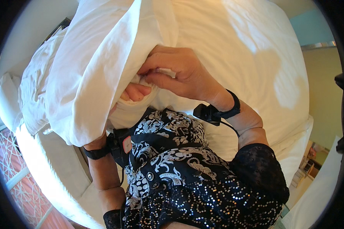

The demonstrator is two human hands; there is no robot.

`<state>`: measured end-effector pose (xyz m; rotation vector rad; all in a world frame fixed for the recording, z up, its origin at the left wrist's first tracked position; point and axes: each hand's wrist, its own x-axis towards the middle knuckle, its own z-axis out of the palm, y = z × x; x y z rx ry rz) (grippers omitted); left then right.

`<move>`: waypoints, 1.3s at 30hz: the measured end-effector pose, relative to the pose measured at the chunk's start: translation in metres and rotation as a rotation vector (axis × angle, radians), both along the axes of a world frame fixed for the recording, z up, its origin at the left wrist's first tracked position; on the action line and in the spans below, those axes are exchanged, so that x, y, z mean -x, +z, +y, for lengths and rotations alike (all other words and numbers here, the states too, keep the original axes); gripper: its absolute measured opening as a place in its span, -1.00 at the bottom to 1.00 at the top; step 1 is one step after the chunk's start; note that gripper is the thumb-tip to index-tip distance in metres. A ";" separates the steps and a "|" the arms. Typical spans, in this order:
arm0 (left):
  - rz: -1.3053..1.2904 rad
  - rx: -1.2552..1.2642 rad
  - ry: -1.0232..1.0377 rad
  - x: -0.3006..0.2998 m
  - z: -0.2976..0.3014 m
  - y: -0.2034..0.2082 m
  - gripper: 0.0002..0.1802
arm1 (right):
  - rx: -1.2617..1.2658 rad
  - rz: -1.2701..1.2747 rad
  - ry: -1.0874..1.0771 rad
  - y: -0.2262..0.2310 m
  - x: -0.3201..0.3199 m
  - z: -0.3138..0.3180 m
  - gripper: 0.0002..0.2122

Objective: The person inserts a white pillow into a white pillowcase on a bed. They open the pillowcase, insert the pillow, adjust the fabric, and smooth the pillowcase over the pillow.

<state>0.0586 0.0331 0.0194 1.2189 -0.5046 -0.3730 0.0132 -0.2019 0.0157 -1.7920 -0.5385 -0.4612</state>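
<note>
A plump white pillow in a white pillowcase (107,65) stands in front of me, the loose flap of the case hanging over its near side. My right hand (181,72) reaches in from the right, thumb and fingers pinched on the cloth at the flap's edge. Below it, the curled fingertips of my left hand (137,92) show, closed on a fold of the same white cloth. The flap covers most of that hand; its wrist emerges underneath. Dark straps with small devices are on both wrists.
The bed's white sheet (237,49) spreads beyond and to the right. More white pillows (32,87) lie at the far left. Pink cloth with a white net pattern (17,168) is at the lower left. A wall (322,87) stands past the bed's right side.
</note>
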 end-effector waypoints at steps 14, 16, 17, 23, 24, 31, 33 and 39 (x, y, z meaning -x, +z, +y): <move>-0.049 -0.131 0.134 0.022 0.016 -0.009 -0.65 | 0.319 -0.046 -0.121 0.000 -0.009 0.008 -0.80; -0.059 -0.141 0.133 0.022 0.015 -0.009 -0.66 | 0.325 -0.044 -0.129 -0.001 -0.013 0.010 -0.80; -0.067 -0.150 0.133 0.021 0.015 -0.008 -0.67 | 0.309 -0.059 -0.136 -0.001 -0.015 0.012 -0.81; -0.125 -0.193 0.032 0.014 -0.004 -0.002 -0.69 | 0.204 -0.115 -0.202 -0.010 -0.029 0.018 -0.86; -0.138 -0.199 0.000 0.012 -0.008 0.000 -0.69 | 0.131 -0.128 -0.199 -0.011 -0.031 0.017 -0.87; -0.197 -0.278 -0.044 0.011 -0.014 0.010 -0.71 | -0.381 0.529 0.226 0.009 -0.027 -0.006 -0.94; -0.207 -0.308 -0.002 0.013 -0.009 0.010 -0.71 | -0.426 0.533 0.246 0.011 -0.028 -0.009 -0.94; -0.357 -0.493 0.198 0.023 -0.014 -0.002 -0.72 | -0.428 0.501 0.199 0.020 -0.020 -0.006 -0.94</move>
